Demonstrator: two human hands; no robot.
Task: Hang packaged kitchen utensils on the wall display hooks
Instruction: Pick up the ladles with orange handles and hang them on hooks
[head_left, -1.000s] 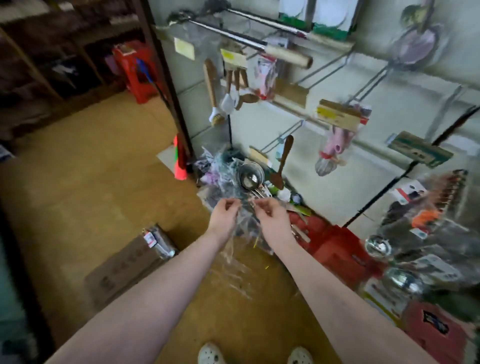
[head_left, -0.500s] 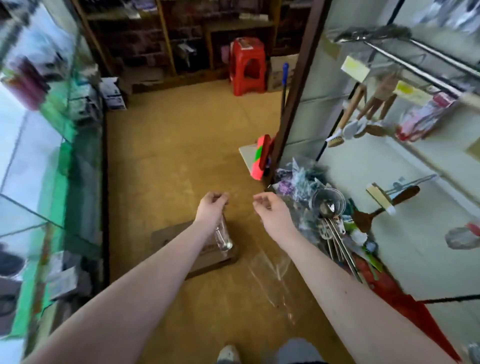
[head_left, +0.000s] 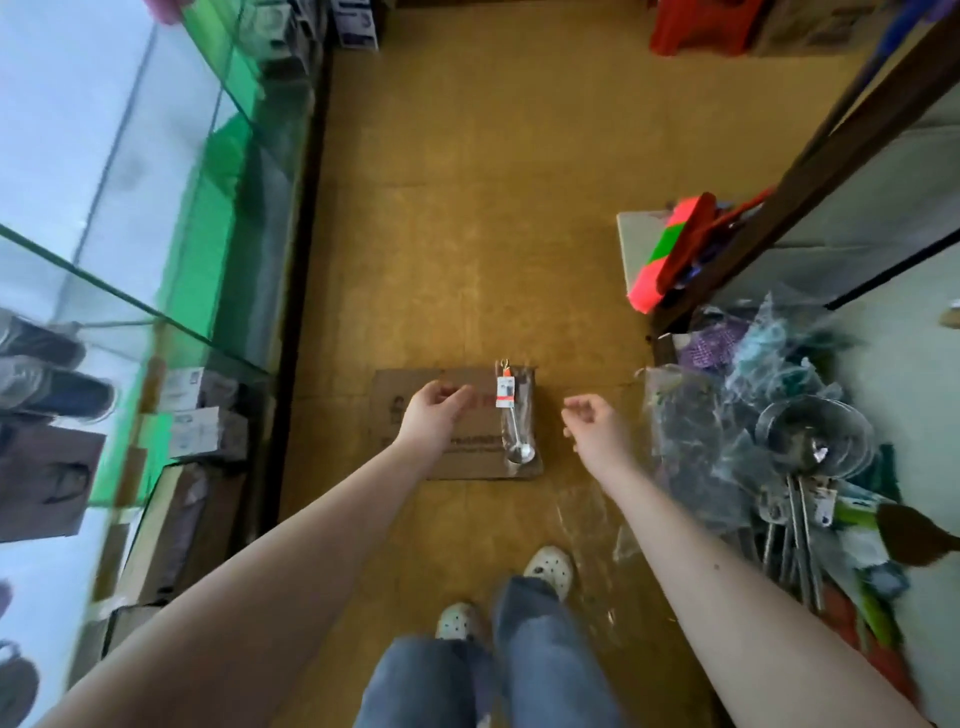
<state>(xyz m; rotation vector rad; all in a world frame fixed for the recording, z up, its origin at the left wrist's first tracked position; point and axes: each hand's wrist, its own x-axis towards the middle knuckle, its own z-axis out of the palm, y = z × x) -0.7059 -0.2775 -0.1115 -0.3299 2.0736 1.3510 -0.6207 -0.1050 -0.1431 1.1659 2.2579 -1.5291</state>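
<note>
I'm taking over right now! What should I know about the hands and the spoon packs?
Left hand: loose and empty, over the flat cardboard, beside the packaged spoon.
Right hand: fingers curled; I cannot tell if it pinches the clear plastic.
The packaged spoon lies on the cardboard. More packaged utensils sit in a pile by the wall on the right.
Done: no hanging shows; the hooks are out of view.
To do: pick up the spoon, hang it, then the pile.
</note>
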